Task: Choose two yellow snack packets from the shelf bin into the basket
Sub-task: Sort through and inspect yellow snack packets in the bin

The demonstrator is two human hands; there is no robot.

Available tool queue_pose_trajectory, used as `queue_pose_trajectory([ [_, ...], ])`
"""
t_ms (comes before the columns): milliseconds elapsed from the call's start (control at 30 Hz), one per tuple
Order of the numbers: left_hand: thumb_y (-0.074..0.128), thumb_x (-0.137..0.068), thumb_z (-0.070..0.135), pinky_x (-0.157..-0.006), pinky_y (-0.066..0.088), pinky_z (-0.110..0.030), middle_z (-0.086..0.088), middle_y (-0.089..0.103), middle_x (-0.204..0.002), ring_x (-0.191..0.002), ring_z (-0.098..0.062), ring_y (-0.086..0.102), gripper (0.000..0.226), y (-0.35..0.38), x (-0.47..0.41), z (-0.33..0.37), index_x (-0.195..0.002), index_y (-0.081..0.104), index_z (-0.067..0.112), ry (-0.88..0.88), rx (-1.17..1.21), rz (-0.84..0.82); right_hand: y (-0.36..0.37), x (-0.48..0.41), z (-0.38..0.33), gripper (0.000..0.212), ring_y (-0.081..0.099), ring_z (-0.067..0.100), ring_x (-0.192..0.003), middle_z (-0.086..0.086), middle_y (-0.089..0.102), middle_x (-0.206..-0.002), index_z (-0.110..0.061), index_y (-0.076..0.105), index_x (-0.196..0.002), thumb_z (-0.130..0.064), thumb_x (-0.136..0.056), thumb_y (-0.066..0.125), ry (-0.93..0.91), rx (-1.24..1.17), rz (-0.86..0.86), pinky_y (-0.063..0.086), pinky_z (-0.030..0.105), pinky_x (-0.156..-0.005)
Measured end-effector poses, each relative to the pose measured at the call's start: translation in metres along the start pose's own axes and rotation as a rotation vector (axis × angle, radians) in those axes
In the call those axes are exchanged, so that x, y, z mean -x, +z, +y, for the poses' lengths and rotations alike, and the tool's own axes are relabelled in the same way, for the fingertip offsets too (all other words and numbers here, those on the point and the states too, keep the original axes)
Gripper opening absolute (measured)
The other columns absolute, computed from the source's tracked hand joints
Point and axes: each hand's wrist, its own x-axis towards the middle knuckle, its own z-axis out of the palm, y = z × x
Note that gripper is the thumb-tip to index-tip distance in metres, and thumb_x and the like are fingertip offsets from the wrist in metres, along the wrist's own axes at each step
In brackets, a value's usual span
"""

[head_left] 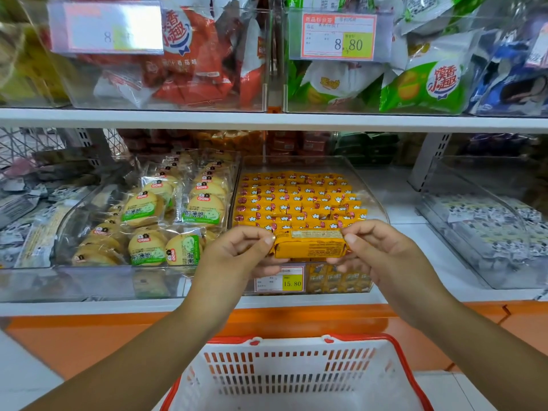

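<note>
The left hand point(237, 253) and the right hand point(376, 253) each pinch one end of a single yellow snack packet point(310, 244), thumb on top and curled fingers beneath. The packet lies level between them, lengthwise from left to right. Its ends are covered by the thumbs, the fingers under it are mostly hidden, and the print on its face is too small to read.

The packet hangs just in front of the clear shelf bin point(369, 185), at its front lip, and hides part of the nearest row of yellow packets point(296, 200) packed in neat lines inside. The hands also cover the top edge of the price label point(280, 280) on the bin's front.

Left of this bin, touching it, another clear bin point(68, 223) holds round biscuits in see-through wrappers. To the right, beyond a strip of bare white shelf, stands a third clear bin point(474, 232) whose wrappers are blurred.

The yellow bin is open on top, though the upper shelf point(267, 120) overhangs its rear.

Directly below the hands sits the white basket point(358, 337) with a red rim, its mouth open upward and free space between it and the forearms. Its near side and most of its floor are cut off by the bottom edge, so its contents cannot be told.
</note>
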Motion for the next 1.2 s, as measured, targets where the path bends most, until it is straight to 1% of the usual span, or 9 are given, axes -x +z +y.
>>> queue_pose_trajectory([
  [167,0.074,-0.071,0.02,-0.069,0.06,-0.024,-0.008,0.077,-0.098,-0.088,-0.025,0.076,0.037,-0.002,-0.001,-0.001,-0.106,0.072,0.01,-0.018,0.006,-0.035,-0.001,-0.001,0.001,0.04,0.074,0.031,-0.089,0.01,0.076,-0.099,-0.016,0.069,-0.102,-0.03,-0.065,0.076,0.035,-0.047,-0.031,0.06,0.027,-0.076],
  [333,0.069,-0.081,0.012,-0.069,0.059,-0.021,-0.011,0.077,-0.094,-0.089,-0.024,0.075,0.018,-0.005,-0.003,-0.001,-0.097,0.077,0.013,-0.042,0.022,-0.045,-0.001,-0.001,-0.001,0.036,0.075,0.032,-0.088,0.016,0.075,-0.098,-0.009,0.069,-0.106,-0.018,-0.072,0.072,0.066,-0.149,-0.05,0.06,0.024,-0.072],
  [533,0.069,-0.076,0.021,-0.073,0.059,-0.021,-0.01,0.077,-0.099,-0.094,-0.024,0.075,0.034,-0.009,-0.006,0.0,-0.108,0.073,0.009,-0.072,0.016,-0.077,-0.001,-0.001,-0.002,0.042,0.074,0.029,-0.092,0.018,0.075,-0.1,-0.013,0.068,-0.114,-0.017,-0.072,0.072,0.081,-0.191,-0.092,0.058,0.022,-0.073],
  [667,0.076,-0.07,0.015,-0.073,0.059,-0.023,-0.008,0.078,-0.096,-0.093,-0.023,0.075,0.034,-0.012,-0.006,0.001,-0.101,0.075,0.029,-0.057,0.021,-0.143,-0.002,0.0,-0.003,0.049,0.075,0.027,-0.089,0.017,0.075,-0.1,-0.016,0.064,-0.12,-0.014,-0.072,0.073,0.077,-0.164,-0.123,0.058,0.022,-0.073],
  [800,0.07,-0.083,0.021,-0.063,0.057,-0.02,-0.006,0.077,-0.079,-0.074,-0.017,0.075,0.007,-0.007,-0.003,0.0,-0.084,0.074,0.026,0.018,-0.193,-0.157,0.0,0.0,-0.003,0.022,0.074,0.028,-0.088,0.015,0.075,-0.093,-0.02,0.072,-0.095,-0.029,-0.075,0.073,0.066,-0.103,-0.073,0.06,0.027,-0.073],
  [867,0.068,-0.082,0.032,-0.062,0.058,-0.023,-0.008,0.076,-0.077,-0.072,-0.021,0.074,0.019,-0.007,-0.003,-0.001,-0.066,0.064,0.024,0.047,-0.291,-0.148,0.0,-0.001,-0.002,0.029,0.074,0.029,-0.094,0.014,0.076,-0.097,-0.013,0.067,-0.094,-0.033,-0.074,0.072,0.087,-0.091,-0.073,0.061,0.028,-0.076],
  [967,0.066,-0.089,0.03,-0.06,0.058,-0.028,-0.006,0.076,-0.075,-0.066,-0.023,0.072,0.024,-0.007,-0.003,-0.004,-0.073,0.061,0.012,0.079,-0.426,-0.135,0.002,-0.002,-0.001,0.032,0.074,0.032,-0.094,0.015,0.076,-0.093,-0.009,0.056,-0.092,-0.032,-0.074,0.07,0.142,-0.152,-0.084,0.061,0.027,-0.072],
  [1067,0.066,-0.092,0.03,-0.055,0.053,-0.024,-0.002,0.072,-0.071,-0.065,-0.011,0.069,0.019,-0.002,0.0,-0.008,-0.075,0.064,0.022,0.133,-0.54,-0.117,0.005,0.001,-0.003,0.038,0.074,0.034,-0.095,0.014,0.076,-0.099,-0.006,0.057,-0.102,-0.027,-0.074,0.07,0.146,-0.25,-0.1,0.061,0.027,-0.069],
  [1200,0.056,-0.089,0.053,-0.067,0.044,-0.013,0.018,0.062,-0.09,-0.086,-0.002,0.059,0.022,0.008,-0.015,-0.008,-0.094,0.067,0.035,0.388,-0.892,-0.058,-0.005,-0.01,-0.011,0.036,0.075,0.024,-0.09,0.006,0.076,-0.103,-0.013,0.06,-0.111,-0.028,-0.08,0.07,-0.001,-0.014,0.037,0.061,0.029,-0.075],
])
